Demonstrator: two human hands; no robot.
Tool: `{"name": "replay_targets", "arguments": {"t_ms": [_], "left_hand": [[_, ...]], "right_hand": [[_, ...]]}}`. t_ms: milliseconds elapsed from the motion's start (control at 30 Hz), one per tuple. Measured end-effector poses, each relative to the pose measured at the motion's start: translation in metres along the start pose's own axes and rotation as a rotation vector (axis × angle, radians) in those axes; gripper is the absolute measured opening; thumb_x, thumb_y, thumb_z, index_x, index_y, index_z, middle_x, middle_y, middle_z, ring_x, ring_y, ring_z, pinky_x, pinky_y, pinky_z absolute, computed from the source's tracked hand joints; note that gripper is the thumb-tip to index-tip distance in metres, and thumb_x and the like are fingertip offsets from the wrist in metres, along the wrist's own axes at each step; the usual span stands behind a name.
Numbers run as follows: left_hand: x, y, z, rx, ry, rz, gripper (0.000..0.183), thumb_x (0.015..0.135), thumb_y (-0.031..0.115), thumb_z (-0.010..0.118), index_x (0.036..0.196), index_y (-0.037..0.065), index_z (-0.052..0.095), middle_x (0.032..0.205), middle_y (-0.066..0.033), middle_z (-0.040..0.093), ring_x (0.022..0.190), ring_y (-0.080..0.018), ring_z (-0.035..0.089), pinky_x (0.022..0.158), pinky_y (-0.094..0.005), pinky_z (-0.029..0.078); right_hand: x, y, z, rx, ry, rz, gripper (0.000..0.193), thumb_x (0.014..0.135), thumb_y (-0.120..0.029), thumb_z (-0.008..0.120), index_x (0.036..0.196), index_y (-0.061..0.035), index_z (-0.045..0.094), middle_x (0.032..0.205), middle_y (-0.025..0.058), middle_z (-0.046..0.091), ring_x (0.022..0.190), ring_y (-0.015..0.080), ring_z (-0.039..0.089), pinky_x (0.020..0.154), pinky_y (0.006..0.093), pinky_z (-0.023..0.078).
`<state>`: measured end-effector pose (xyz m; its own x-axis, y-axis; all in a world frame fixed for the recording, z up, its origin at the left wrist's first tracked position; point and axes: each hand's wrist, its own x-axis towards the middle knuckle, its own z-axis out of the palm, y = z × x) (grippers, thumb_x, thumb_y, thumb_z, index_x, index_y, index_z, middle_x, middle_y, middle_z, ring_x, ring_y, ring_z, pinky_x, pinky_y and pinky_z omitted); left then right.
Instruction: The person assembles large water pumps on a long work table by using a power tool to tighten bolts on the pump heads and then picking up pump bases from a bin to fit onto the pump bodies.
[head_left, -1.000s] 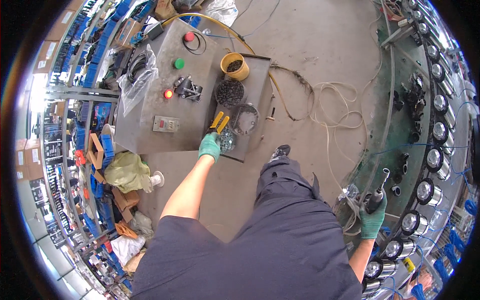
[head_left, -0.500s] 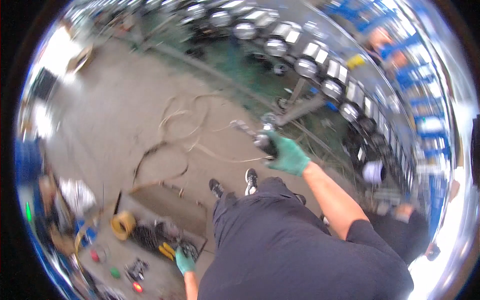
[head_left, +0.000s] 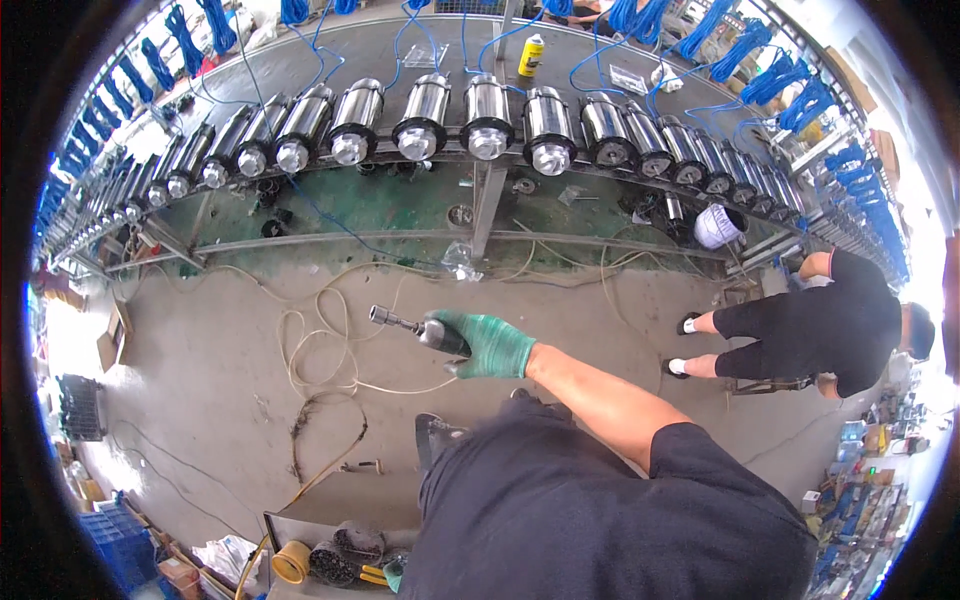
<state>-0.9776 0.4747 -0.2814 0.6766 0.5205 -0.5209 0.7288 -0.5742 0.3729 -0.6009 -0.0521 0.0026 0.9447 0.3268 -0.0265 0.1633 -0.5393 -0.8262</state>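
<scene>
Gripping the driver point(head_left: 440, 337), axis leftward, my right hand point(head_left: 495, 347) is hovering nearer the cylinders point(head_left: 425, 106) ahead than my left hand point(head_left: 394, 574), whose grip is hidden.

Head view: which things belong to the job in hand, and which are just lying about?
Apparently in use:
black driver with silver socket tip, in the green-gloved right hand
yellow-handled tool, beside the mostly hidden green-gloved left hand

Apparently just lying about:
crumpled white plastic bag
white bucket
blue plastic crate
</scene>
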Motion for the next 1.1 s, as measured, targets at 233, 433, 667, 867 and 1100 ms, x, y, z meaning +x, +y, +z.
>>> {"name": "replay_targets", "arguments": {"t_ms": [233, 433, 667, 867, 1100], "left_hand": [[-0.008, 0.013, 0.005, -0.182, 0.001, -0.112, 0.018, 0.085, -0.001, 0.068, 0.102, 0.006, 0.069, 0.091, -0.0034, 0.066, 0.08, -0.0191, 0.06, 0.071, -0.0367, 0.051], [-0.02, -0.008, 0.017, -0.468, 0.26, -0.304, 0.018, 0.083, -0.002, 0.068, 0.098, 0.008, 0.069, 0.087, -0.0016, 0.064, 0.077, -0.0172, 0.059, 0.066, -0.0362, 0.05], [-0.066, 0.155, -0.056, -1.379, 0.253, -0.065, 0.025, 0.091, 0.002, 0.069, 0.115, 0.006, 0.063, 0.097, -0.0042, 0.066, 0.084, -0.0188, 0.066, 0.073, -0.035, 0.056], [-0.101, 0.393, -0.092, -1.42, -0.285, 0.259, 0.015, 0.099, 0.014, 0.066, 0.112, 0.007, 0.062, 0.094, -0.0022, 0.063, 0.08, -0.0158, 0.061, 0.073, -0.0317, 0.053], [-0.152, 0.53, -0.116, -1.243, -0.707, 0.564, 0.021, 0.101, 0.018, 0.067, 0.116, 0.004, 0.062, 0.098, -0.0064, 0.065, 0.085, -0.0169, 0.061, 0.075, -0.0325, 0.05]], "right_hand": [[-0.034, 0.022, -0.043, 0.094, 0.012, 0.037, 0.081, 0.077, -0.023, 0.081, 0.148, -0.0099, 0.048, 0.126, 0.0182, 0.068, 0.113, 0.0372, 0.067, 0.097, 0.0425, 0.053], [-0.057, 0.023, -0.068, 0.187, 0.033, 0.102, 0.078, 0.078, -0.02, 0.08, 0.148, -0.0083, 0.047, 0.124, 0.0167, 0.069, 0.112, 0.026, 0.069, 0.099, 0.0385, 0.054], [-0.079, 0.027, -0.068, 0.096, 0.105, 0.028, 0.083, 0.074, -0.022, 0.088, 0.147, -0.0107, 0.05, 0.12, 0.0172, 0.071, 0.108, 0.0297, 0.071, 0.094, 0.0383, 0.055], [-0.081, -0.011, -0.063, -0.01, -0.146, -0.14, 0.087, 0.071, -0.029, 0.092, 0.146, -0.0113, 0.053, 0.117, 0.0176, 0.072, 0.106, 0.0356, 0.071, 0.091, 0.0395, 0.056], [-0.094, -0.029, -0.07, -0.059, -0.199, -0.256, 0.079, 0.073, -0.03, 0.092, 0.141, -0.0091, 0.06, 0.119, 0.0159, 0.072, 0.108, 0.0341, 0.071, 0.09, 0.0394, 0.057]]}}
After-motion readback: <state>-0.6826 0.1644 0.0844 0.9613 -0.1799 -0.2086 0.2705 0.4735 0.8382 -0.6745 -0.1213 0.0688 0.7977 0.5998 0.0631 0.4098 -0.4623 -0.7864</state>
